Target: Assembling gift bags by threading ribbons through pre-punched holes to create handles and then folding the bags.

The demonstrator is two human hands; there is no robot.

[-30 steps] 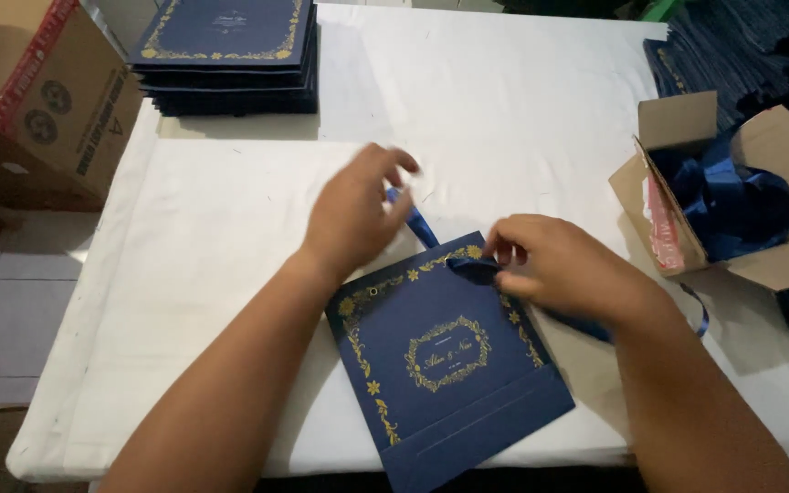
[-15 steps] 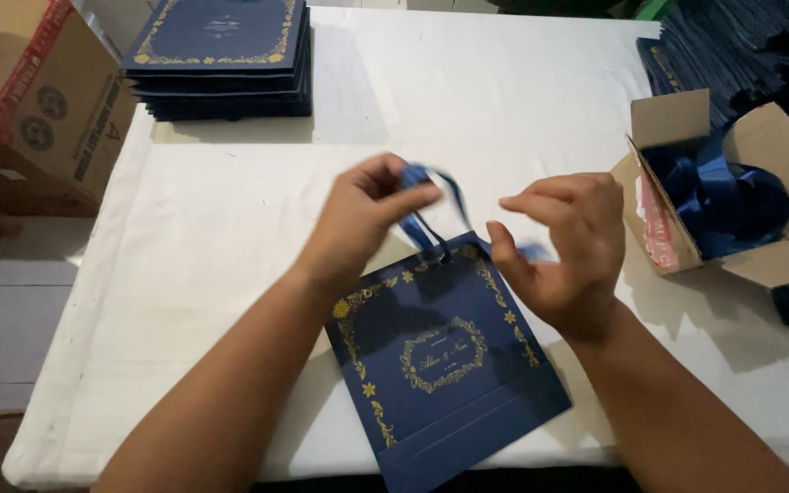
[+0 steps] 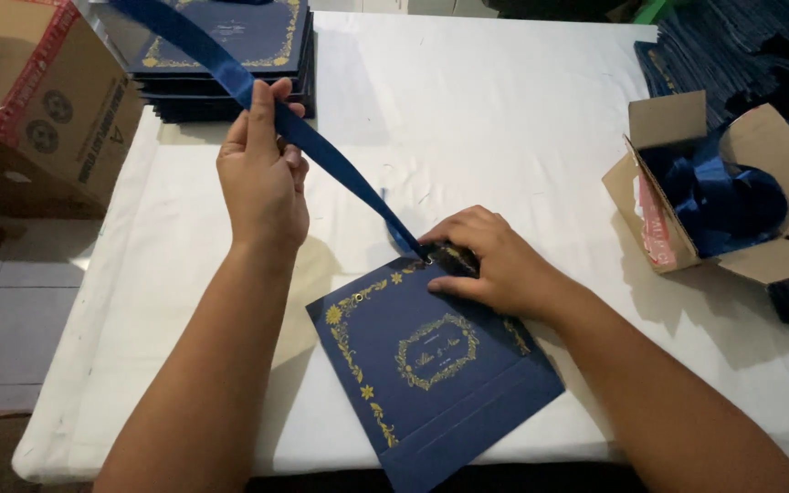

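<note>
The tabletop [image 3: 504, 100] carries a stack [image 3: 230, 55] of blue bags and an open box [image 3: 687, 219] of ribbons. One bag [image 3: 431, 365] lies flat near the front edge; the right hand [image 3: 490, 265] presses its top down so it stays. The left hand [image 3: 262, 178] grips the ribbon [image 3: 340, 169], lifted and taut through an eyelet.

Soft, even light falls from above. The white table [image 3: 504, 110] is bright but not glaring. Faint shadows lie under both arms. The picture is sharp, its corners darker and slightly bent.
</note>
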